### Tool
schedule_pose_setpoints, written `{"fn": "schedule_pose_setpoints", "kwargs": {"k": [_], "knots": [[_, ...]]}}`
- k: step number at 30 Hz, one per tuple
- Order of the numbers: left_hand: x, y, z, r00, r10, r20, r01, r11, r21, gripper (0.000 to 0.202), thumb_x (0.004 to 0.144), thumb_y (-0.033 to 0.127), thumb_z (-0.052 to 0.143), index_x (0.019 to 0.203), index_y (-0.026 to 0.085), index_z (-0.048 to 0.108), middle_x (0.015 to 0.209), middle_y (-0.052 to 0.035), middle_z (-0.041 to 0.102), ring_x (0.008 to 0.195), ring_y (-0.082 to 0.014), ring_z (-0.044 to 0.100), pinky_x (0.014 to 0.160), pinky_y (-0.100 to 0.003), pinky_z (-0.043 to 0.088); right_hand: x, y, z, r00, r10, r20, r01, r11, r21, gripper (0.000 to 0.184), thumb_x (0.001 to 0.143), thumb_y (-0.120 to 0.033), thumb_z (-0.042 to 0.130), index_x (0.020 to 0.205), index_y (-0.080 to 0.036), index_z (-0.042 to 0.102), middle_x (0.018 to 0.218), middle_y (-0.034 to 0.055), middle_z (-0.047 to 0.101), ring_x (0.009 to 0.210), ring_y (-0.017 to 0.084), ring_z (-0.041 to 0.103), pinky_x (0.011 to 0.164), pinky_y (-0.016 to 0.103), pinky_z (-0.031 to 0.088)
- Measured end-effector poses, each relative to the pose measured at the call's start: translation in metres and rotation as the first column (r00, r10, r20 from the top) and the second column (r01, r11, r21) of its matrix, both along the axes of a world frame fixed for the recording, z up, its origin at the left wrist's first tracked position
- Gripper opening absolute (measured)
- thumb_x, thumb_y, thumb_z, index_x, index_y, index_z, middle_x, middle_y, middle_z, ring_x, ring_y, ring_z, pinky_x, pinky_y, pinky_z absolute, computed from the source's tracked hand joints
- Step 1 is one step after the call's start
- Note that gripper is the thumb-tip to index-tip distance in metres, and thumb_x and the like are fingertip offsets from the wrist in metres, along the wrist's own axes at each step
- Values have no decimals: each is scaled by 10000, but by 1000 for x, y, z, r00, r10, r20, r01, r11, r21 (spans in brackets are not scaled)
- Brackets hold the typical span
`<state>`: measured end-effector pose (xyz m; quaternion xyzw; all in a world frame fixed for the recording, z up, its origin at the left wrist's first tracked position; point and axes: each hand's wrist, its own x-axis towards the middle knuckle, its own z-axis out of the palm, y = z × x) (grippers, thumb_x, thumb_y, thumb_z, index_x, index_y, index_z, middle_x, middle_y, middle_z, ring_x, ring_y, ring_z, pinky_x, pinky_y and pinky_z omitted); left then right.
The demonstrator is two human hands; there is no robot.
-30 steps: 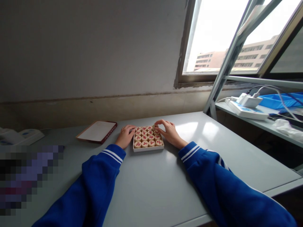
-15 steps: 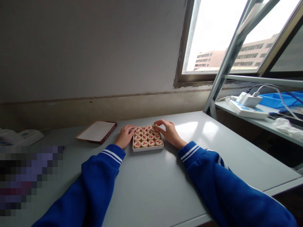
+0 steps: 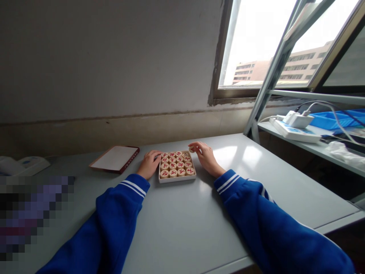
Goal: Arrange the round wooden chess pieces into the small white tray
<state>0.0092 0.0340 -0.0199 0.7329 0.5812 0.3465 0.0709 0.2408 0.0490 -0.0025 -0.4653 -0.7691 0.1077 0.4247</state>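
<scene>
Blue tracksuit sleeves with white stripes at the cuffs, the left sleeve [image 3: 122,198] and the right sleeve [image 3: 242,201], run up a pale grey table [image 3: 176,228] to both bare hands. The left hand [image 3: 148,164] lies relaxed and flat at the left edge of a shallow white box [image 3: 177,180], fingers touching that edge, holding nothing. The box sits on the table between the hands and is packed with round wooden Chinese chess pieces [image 3: 174,163] with red characters, lying flat in rows. The right hand [image 3: 206,158] pinches one round wooden piece [image 3: 192,149] in a narrow grip between thumb and fingertips, just off the box's far right corner. Left of the box lies a flat tablet-like board with a dark red border [image 3: 114,159], and a white device [image 3: 23,165] sits further left; a pixelated patch hides the near left. To the right, a metal shelf [image 3: 299,142] carries a white power strip [image 3: 293,130], a white charger [image 3: 298,120] and a blue tray [image 3: 339,120]. Beyond are a grey wall [image 3: 99,68] and a window [image 3: 256,45] showing a building [image 3: 296,64].
</scene>
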Motion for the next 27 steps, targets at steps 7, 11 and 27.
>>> {"fn": "schedule_pose_setpoints", "kwargs": {"k": [7, 11, 27], "knots": [[-1, 0, 0, 1000, -12, 3, 12, 1000, 3, 276, 799, 279, 376, 900, 175, 611, 983, -59, 608, 971, -188, 521, 911, -348, 374, 7, 2, -4, 981, -137, 134, 151, 983, -102, 286, 853, -167, 324, 914, -239, 595, 886, 5, 633, 885, 180, 502, 722, 320, 295], [0, -1, 2, 1000, -6, 2, 6, 1000, -3, 282, 799, 272, 373, 906, 159, 609, 992, -73, 606, 973, -191, 520, 914, -350, 371, 15, 4, -5, 948, -183, 259, 206, 977, -62, 297, 845, -150, 323, 909, -241, 598, 946, 18, 623, 895, 196, 488, 702, 330, 259], [0, -1, 0, 1000, 3, -2, -3, 1000, -2, 261, 795, 254, 384, 903, 168, 605, 995, -68, 607, 975, -190, 523, 914, -344, 373, 34, 13, -5, 870, -312, 383, 329, 944, 22, 244, 862, -243, 357, 892, -204, 595, 936, 64, 614, 882, 221, 480, 669, 331, 238]]}}
